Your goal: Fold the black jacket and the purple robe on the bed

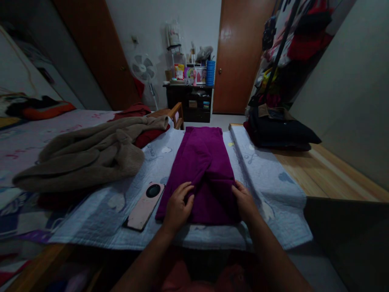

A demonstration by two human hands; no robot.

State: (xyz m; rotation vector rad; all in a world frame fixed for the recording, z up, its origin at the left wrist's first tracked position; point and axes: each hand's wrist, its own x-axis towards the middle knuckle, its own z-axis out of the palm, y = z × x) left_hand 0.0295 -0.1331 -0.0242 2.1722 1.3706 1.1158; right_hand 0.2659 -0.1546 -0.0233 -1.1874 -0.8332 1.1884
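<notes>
A purple garment [209,162], folded into a long panel, lies on the pale blue quilted cover in front of me. Creases run across its middle and near end. My left hand [179,207] rests on its near left part, fingers bent over the cloth and thumb apart from them. At the near right edge, my right hand [245,201] has its fingers and thumb on the side of the cloth; the fingertips are partly hidden. Left of the garment lies a phone [146,207] with a pale pink back and a round dark camera ring.
A grey-brown fleece garment [91,156] is heaped at the left over dark red cloth. Folded dark clothes [279,127] are stacked at the right on a wooden surface [304,172]. Beyond stand a fan [144,67], a dark cabinet [182,99] and a brown door [237,61].
</notes>
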